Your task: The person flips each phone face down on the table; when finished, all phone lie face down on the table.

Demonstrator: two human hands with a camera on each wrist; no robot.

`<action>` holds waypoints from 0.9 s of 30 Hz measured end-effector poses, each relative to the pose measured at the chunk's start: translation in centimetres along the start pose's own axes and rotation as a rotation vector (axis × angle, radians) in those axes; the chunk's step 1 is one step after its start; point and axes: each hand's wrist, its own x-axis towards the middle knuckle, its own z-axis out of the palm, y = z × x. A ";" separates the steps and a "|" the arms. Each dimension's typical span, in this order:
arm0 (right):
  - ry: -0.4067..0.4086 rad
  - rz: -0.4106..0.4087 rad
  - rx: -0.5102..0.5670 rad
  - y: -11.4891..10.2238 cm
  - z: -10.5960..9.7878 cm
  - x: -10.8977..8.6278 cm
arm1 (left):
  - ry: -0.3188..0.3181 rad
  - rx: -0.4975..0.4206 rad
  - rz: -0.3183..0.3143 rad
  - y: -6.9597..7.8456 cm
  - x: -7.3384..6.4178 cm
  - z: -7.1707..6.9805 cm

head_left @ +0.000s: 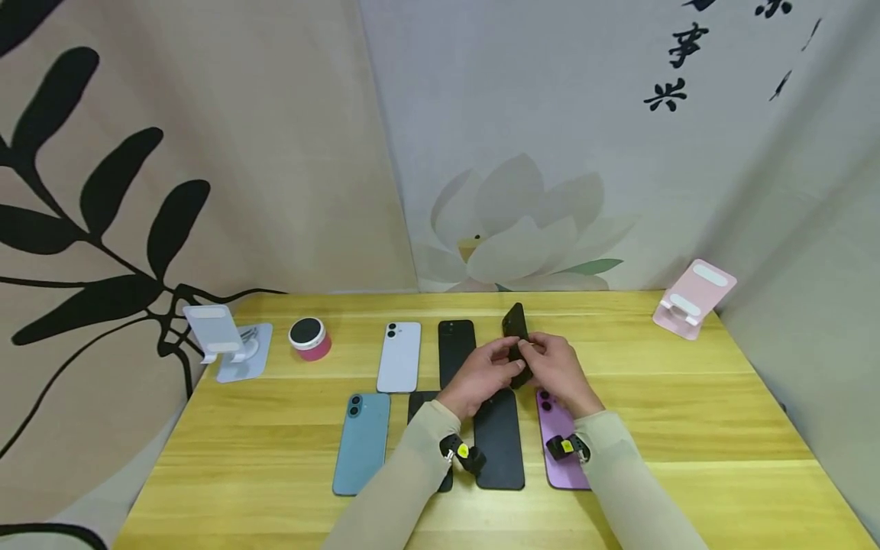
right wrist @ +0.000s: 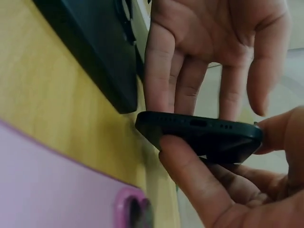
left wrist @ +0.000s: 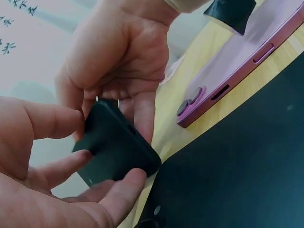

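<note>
A black phone [head_left: 515, 321] is held up on a slant between both hands, over the right part of the phone group. My left hand [head_left: 484, 374] pinches it from the left, its fingers and thumb at the phone's edge and face. From the other side my right hand [head_left: 557, 370] grips it, the thumb lying on one face in the right wrist view. The end with the charging port [right wrist: 198, 122] shows there. Beneath the hands lie a large dark phone [head_left: 499, 451] and a purple phone [head_left: 558, 428], partly covered by the right wrist.
A white phone [head_left: 399, 359], another black phone [head_left: 456, 347] and a blue phone [head_left: 360, 447] lie to the left. The left forearm partly hides a dark phone [head_left: 421, 399]. Farther out stand a white phone stand [head_left: 244, 363], a pink-and-white round container [head_left: 312, 347] and a pink phone stand [head_left: 694, 294].
</note>
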 end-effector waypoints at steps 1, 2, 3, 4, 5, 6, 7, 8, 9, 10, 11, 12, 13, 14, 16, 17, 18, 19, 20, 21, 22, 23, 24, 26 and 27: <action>0.010 -0.004 -0.003 -0.1 0.0 -0.1 | 0.011 -0.021 0.001 0.0 0.0 -0.1; 0.021 -0.009 -0.004 -0.3 -0.1 -0.1 | 0.028 -0.046 0.002 0.0 0.0 -0.2; 0.033 -0.013 -0.002 -0.4 -0.1 -0.2 | 0.050 -0.065 0.006 0.0 -0.1 -0.3; 0.046 -0.021 0.001 -0.6 -0.2 -0.3 | 0.071 -0.090 0.008 0.1 -0.1 -0.4; 0.060 -0.024 0.001 -0.8 -0.2 -0.4 | 0.093 -0.113 0.009 0.1 -0.2 -0.5; 0.072 -0.024 0.005 -0.9 -0.3 -0.4 | 0.114 -0.130 0.009 0.2 -0.2 -0.5; 0.086 -0.025 0.011 -1.1 -0.3 -0.5 | 0.126 -0.152 0.005 0.2 -0.3 -0.6; 0.096 -0.027 0.018 -1.3 -0.3 -0.6 | 0.130 -0.168 0.001 0.2 -0.3 -0.6; 0.104 -0.027 0.026 -1.5 -0.3 -0.8 | 0.128 -0.185 -0.006 0.2 -0.4 -0.7; 0.108 -0.031 0.037 -1.6 -0.3 -0.9 | 0.119 -0.203 -0.013 0.3 -0.4 -0.8; 0.113 -0.033 0.049 -1.8 -0.3 -1.0 | 0.107 -0.216 -0.022 0.3 -0.4 -0.8; 0.114 -0.039 0.060 -2.0 -0.2 -1.2 | 0.097 -0.225 -0.028 0.3 -0.5 -0.9; 0.116 -0.046 0.070 -2.2 -0.2 -1.3 | 0.088 -0.236 -0.039 0.3 -0.5 -1.0; 0.115 -0.053 0.077 -2.3 -0.1 -1.4 | 0.083 -0.244 -0.045 0.3 -0.5 -1.1; 0.111 -0.066 0.088 -2.6 0.1 -1.5 | 0.083 -0.259 -0.050 0.4 -0.6 -1.2; 0.112 -0.069 0.088 -2.6 0.1 -1.6 | 0.084 -0.265 -0.055 0.5 -0.6 -1.3; 0.117 -0.071 0.084 -2.7 0.1 -1.6 | 0.085 -0.274 -0.057 0.5 -0.6 -1.4; 0.121 -0.071 0.086 -2.7 0.1 -1.7 | 0.084 -0.280 -0.059 0.6 -0.7 -1.5; 0.125 -0.070 0.092 -2.7 0.1 -1.7 | 0.081 -0.286 -0.060 0.6 -0.7 -1.6; 0.129 -0.067 0.101 -2.6 0.1 -1.7 | 0.076 -0.292 -0.061 0.6 -0.7 -1.6; 0.134 -0.063 0.110 -2.5 0.1 -1.7 | 0.071 -0.294 -0.063 0.6 -0.7 -1.7; 0.139 -0.059 0.119 -2.5 0.0 -1.7 | 0.067 -0.294 -0.064 0.5 -0.7 -1.7; 0.141 -0.053 0.131 -2.4 0.0 -1.7 | 0.067 -0.289 -0.062 0.5 -0.8 -1.8; 0.137 -0.047 0.149 -2.2 0.1 -1.7 | 0.072 -0.281 -0.061 0.3 -0.8 -1.9; 0.138 -0.044 0.149 -2.2 0.1 -1.7 | 0.076 -0.276 -0.057 0.2 -0.8 -2.0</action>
